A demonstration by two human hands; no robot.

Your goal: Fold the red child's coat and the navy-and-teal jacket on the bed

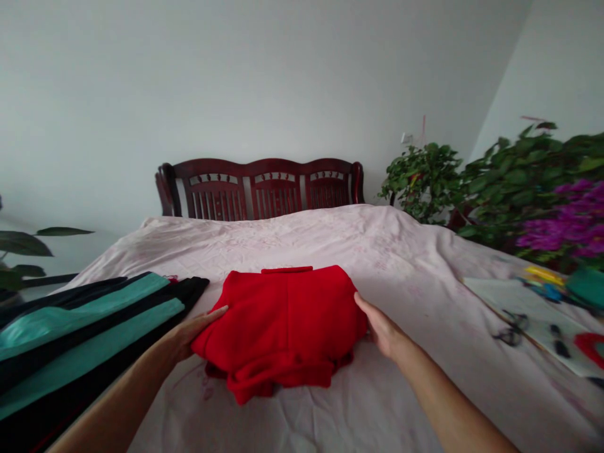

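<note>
Pale walls point(283, 82) stood at the back of the room, seen from the camera on my head. Low against the far wall was the dark red wooden back point(276, 168) of a seat, with thin slats and a wavy top. Close in front of me, a pale pink cloth point(415, 390) with faint flowers was spread wide and had lots of wrinkles.

On that cloth, right in the middle and near me, was a folded red garment point(255, 314). One seam ran down it, and its near edge was bunched in floppy layers. My left hand point(189, 333) had hold of its left side, and my right hand point(380, 324) had hold of its right side. Both were curled only partway, with the red stuff in them. Some fingers were hidden, so I could not tell how hard I squeezed.

To my left were black and teal clothes point(94, 371), laid out long, and some big leaves point(21, 242). To my right sat a white sheet point(500, 292) with small blurry things on it, one black with loops point(509, 328). Past that grew a leafy green plant point(419, 182) and bright purple flowers point(566, 220).
</note>
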